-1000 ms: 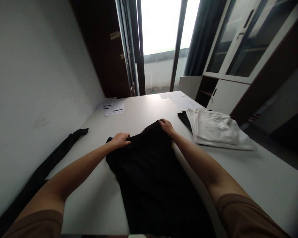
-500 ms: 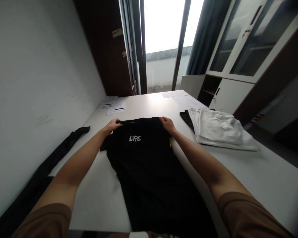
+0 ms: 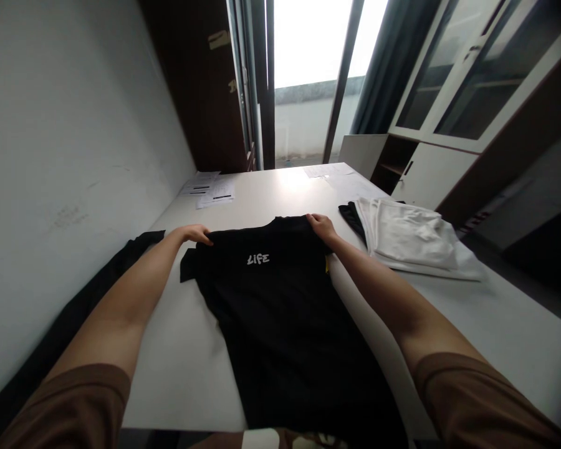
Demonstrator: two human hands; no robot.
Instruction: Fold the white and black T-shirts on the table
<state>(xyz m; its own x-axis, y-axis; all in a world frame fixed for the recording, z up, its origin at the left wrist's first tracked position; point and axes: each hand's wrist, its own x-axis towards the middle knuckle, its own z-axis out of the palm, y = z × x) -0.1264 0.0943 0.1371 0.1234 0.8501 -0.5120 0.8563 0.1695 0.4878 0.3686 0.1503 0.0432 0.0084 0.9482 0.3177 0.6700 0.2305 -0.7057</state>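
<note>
A black T-shirt (image 3: 280, 324) with "Life" printed in white lies lengthwise on the white table, its collar end away from me. At its far left shoulder, my left hand (image 3: 197, 234) is closed on the fabric. My right hand (image 3: 321, 228) grips the far right shoulder, thumb and fingers pinching the edge. A short sleeve sticks out on the left, below my left hand. By my right wrist a small yellow patch shows at the shirt's side. The hem end runs down to the near table edge.
A folded stack of white cloth (image 3: 409, 237) with black fabric under it lies to the right. Dark cloth (image 3: 88, 299) runs along the left wall. Paper sheets (image 3: 217, 190) lie at the far left of the table (image 3: 191, 362), more at the far right. Cabinets stand behind, right.
My hands have moved apart, the left one outward to the left and the right one slightly right. The shirt's shoulder edge is stretched wider, and the left sleeve shows more.
</note>
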